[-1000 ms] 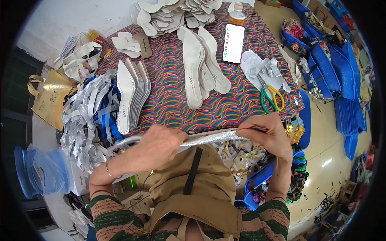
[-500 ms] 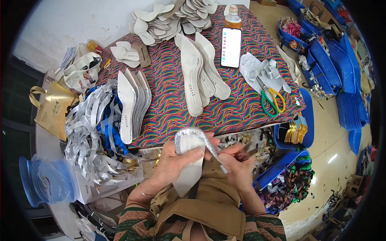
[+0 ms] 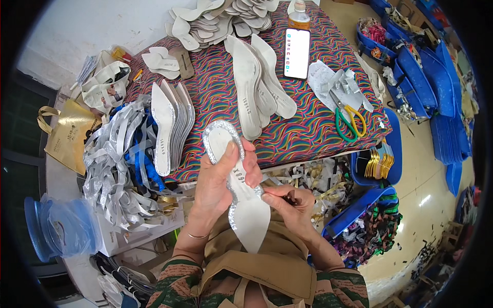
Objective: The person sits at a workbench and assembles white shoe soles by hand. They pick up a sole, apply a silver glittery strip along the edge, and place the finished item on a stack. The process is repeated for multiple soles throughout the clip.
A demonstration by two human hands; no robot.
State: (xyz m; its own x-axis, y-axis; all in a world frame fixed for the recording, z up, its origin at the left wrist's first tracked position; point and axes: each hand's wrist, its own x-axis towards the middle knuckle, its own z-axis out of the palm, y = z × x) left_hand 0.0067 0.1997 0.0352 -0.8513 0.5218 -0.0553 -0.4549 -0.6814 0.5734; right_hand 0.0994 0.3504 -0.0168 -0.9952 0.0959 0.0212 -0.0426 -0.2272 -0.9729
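Observation:
My left hand (image 3: 214, 177) grips a pale shoe insole (image 3: 251, 219) above my lap, its rounded heel up and its pointed toe toward me. The thumb lies across the front face, with fingers around the right edge. A glittery silver strip (image 3: 220, 124) lines the heel rim and runs down both sides. My right hand (image 3: 297, 209) pinches the strip against the insole's right edge, near the waist. Something small and dark shows between its fingers; I cannot make it out. Beyond, a row of silver-edged insoles (image 3: 164, 126) and several plain insoles (image 3: 246, 84) lie on the patterned tablecloth (image 3: 210, 100).
Green-and-yellow-handled scissors (image 3: 346, 123), a lit phone (image 3: 297, 54) and a bottle (image 3: 299, 16) lie or stand on the table. Silver strips (image 3: 115, 169) hang in a heap at its left. A pile of insoles (image 3: 205, 28) sits at the back. Blue bins (image 3: 354, 213) stand right.
The insole has turned more upright and risen toward the table. My right hand has moved down its right edge, and the strip that looped loose there now lies against the edge.

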